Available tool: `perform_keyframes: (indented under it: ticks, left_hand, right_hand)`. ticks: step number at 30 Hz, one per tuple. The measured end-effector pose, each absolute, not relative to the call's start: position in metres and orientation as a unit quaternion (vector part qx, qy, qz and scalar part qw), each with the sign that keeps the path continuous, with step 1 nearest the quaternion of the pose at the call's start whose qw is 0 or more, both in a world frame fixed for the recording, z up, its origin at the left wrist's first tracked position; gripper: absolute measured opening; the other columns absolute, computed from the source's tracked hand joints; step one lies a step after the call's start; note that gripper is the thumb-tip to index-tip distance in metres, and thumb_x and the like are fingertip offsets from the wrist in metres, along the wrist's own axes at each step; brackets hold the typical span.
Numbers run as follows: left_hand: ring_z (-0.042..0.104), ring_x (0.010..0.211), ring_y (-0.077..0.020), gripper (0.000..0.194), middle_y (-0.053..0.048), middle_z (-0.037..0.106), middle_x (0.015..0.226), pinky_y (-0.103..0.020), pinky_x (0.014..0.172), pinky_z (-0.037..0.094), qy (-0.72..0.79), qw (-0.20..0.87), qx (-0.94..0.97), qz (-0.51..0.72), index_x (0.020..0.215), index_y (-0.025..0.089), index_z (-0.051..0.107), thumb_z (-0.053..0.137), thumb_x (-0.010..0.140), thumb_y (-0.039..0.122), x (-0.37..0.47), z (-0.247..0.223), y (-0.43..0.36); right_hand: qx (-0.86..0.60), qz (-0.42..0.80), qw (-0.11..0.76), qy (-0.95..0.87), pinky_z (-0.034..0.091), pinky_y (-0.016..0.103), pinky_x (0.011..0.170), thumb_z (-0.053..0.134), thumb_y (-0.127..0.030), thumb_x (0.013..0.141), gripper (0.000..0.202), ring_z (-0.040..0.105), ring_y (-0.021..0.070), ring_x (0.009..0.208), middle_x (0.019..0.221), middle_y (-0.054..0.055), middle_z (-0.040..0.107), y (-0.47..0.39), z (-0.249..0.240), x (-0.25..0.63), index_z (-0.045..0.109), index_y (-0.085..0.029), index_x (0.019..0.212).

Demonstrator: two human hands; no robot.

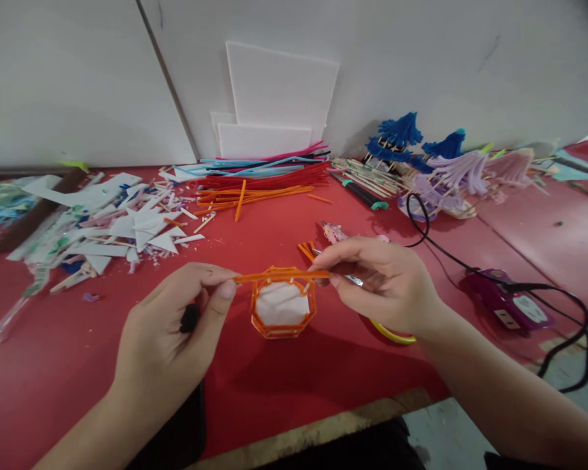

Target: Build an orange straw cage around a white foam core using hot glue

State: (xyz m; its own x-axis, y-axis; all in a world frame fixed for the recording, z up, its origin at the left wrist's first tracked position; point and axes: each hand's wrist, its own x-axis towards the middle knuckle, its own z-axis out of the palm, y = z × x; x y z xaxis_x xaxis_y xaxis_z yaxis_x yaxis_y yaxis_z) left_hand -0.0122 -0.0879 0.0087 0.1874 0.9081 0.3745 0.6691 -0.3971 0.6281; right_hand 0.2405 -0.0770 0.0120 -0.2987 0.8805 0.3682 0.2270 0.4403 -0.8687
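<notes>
My left hand [176,333] pinches the left end of an orange fuzzy strip [259,277], like a pipe cleaner, between thumb and fingers. The strip's other end is pinched by my right hand [382,281], so it is held level between both. Just below and behind it is a small octagonal orange frame [257,320] with a white base [281,305] and short pale posts. Under my right hand a yellow handle [392,333], apparently of scissors, shows in part. Short orange pieces [306,250] lie beside that hand.
Pipe cleaners [269,173] in several colours lie at the back. White scraps [142,225] are heaped left. A pink glue gun [334,232] lies beyond my right hand. Blue and lilac models [453,173], a purple power strip [509,300] and a looping black cord [445,254] are right.
</notes>
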Motion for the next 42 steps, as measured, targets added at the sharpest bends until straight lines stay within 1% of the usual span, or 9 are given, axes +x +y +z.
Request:
perform_keyframes:
  ticks: [3, 5, 9, 13, 17, 20, 24, 30, 42]
  left_hand:
    - [0.058, 0.073, -0.0114, 0.007, 0.003, 0.064, 0.085, -0.025, 0.066, 0.046, 0.527, 0.166, 0.746, 0.371, 0.09, 0.023, 0.06, 0.053, 0.091, 0.023, -0.011, 0.008, -0.09]
    - [0.059, 0.072, -0.0114, 0.007, 0.003, 0.064, 0.084, -0.024, 0.067, 0.047, 0.513, 0.166, 0.754, 0.376, 0.089, 0.024, 0.06, 0.054, 0.09, 0.021, -0.01, 0.007, -0.091]
    - [0.062, 0.078, -0.0133, 0.009, 0.002, 0.067, 0.086, -0.024, 0.073, 0.051, 0.478, 0.186, 0.769, 0.382, 0.088, 0.026, 0.066, 0.058, 0.087, 0.021, -0.008, 0.004, -0.092]
    - [0.065, 0.075, -0.0128, 0.01, 0.003, 0.069, 0.085, -0.02, 0.066, 0.053, 0.501, 0.27, 0.724, 0.389, 0.085, 0.031, 0.071, 0.064, 0.082, 0.024, -0.01, 0.002, -0.09]
    - [0.064, 0.069, -0.0131, 0.006, 0.002, 0.069, 0.077, -0.02, 0.061, 0.053, 0.514, 0.326, 0.698, 0.376, 0.078, 0.028, 0.071, 0.065, 0.081, 0.03, -0.014, 0.004, -0.087]
    - [0.061, 0.064, -0.013, 0.011, 0.002, 0.066, 0.073, -0.021, 0.058, 0.052, 0.516, 0.31, 0.715, 0.356, 0.077, 0.026, 0.067, 0.061, 0.083, 0.032, -0.014, 0.005, -0.086]
    - [0.06, 0.063, -0.0146, 0.016, 0.001, 0.065, 0.073, -0.023, 0.053, 0.048, 0.551, 0.265, 0.718, 0.332, 0.08, 0.023, 0.064, 0.056, 0.084, 0.036, -0.012, -0.001, -0.087]
    - [0.058, 0.068, -0.0134, 0.013, 0.0, 0.063, 0.083, -0.025, 0.061, 0.048, 0.541, 0.2, 0.747, 0.329, 0.084, 0.023, 0.06, 0.054, 0.088, 0.033, -0.013, -0.015, -0.083]
    - [0.055, 0.067, -0.0124, 0.017, 0.0, 0.059, 0.084, -0.024, 0.055, 0.044, 0.531, 0.253, 0.757, 0.285, 0.085, 0.022, 0.057, 0.049, 0.093, 0.034, -0.014, -0.023, -0.075]
  right_hand:
    - [-0.368, 0.39, 0.45, -0.714, 0.061, 0.025, 0.076, 0.067, -0.01, 0.079, 0.029, 0.071, 0.0136, 0.083, 0.097, 0.004, 0.073, -0.082, 0.008, 0.242, 0.065, -0.02, 0.106]
    - [-0.377, 0.365, 0.459, -0.717, 0.061, 0.023, 0.07, 0.072, -0.014, 0.078, 0.023, 0.072, 0.0137, 0.079, 0.093, 0.003, 0.074, -0.082, 0.006, 0.243, 0.068, -0.021, 0.099]
    - [-0.391, 0.274, 0.472, -0.741, 0.056, 0.019, 0.06, 0.071, -0.011, 0.08, 0.015, 0.07, 0.011, 0.068, 0.078, -0.002, 0.076, -0.082, 0.002, 0.245, 0.071, -0.025, 0.085]
    - [-0.391, 0.283, 0.464, -0.743, 0.056, 0.023, 0.065, 0.068, -0.014, 0.083, 0.01, 0.07, 0.013, 0.071, 0.079, -0.001, 0.075, -0.081, -0.003, 0.246, 0.07, -0.024, 0.083]
    - [-0.38, 0.278, 0.467, -0.749, 0.054, 0.027, 0.075, 0.069, -0.017, 0.084, 0.007, 0.067, 0.0143, 0.08, 0.084, 0.002, 0.072, -0.079, -0.003, 0.246, 0.067, -0.022, 0.079]
    - [-0.389, 0.249, 0.444, -0.768, 0.052, 0.029, 0.076, 0.067, -0.02, 0.086, 0.007, 0.064, 0.0147, 0.081, 0.086, 0.003, 0.068, -0.078, -0.002, 0.245, 0.065, -0.021, 0.079]
    - [-0.398, 0.232, 0.429, -0.777, 0.051, 0.032, 0.077, 0.056, -0.019, 0.092, 0.012, 0.063, 0.0164, 0.083, 0.087, 0.005, 0.067, -0.078, -0.004, 0.243, 0.063, -0.02, 0.082]
    - [-0.429, 0.233, 0.453, -0.746, 0.051, 0.032, 0.077, 0.062, -0.02, 0.087, 0.007, 0.064, 0.0159, 0.081, 0.085, 0.003, 0.067, -0.08, -0.014, 0.241, 0.066, -0.021, 0.082]
    - [-0.458, 0.339, 0.429, -0.701, 0.05, 0.03, 0.072, 0.064, -0.022, 0.085, 0.009, 0.062, 0.015, 0.079, 0.084, 0.002, 0.065, -0.081, -0.024, 0.242, 0.065, -0.02, 0.077]
